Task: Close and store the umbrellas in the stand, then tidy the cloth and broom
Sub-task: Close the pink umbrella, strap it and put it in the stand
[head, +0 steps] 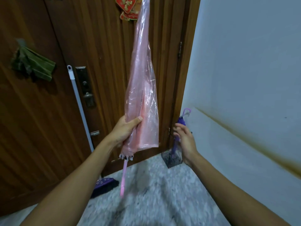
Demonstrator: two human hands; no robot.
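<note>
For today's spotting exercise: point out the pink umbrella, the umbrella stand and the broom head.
pink umbrella (141, 88): head view, folded canopy.
umbrella stand (172, 159): head view, mesh wall.
broom head (104, 185): head view, purple top.

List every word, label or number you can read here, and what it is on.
No text can be read.
Red ornament on the door: gold marks, too blurred to read.
Lock plate: no readable marking.
Pink umbrella, purple umbrella, broom: no labels visible.
</note>
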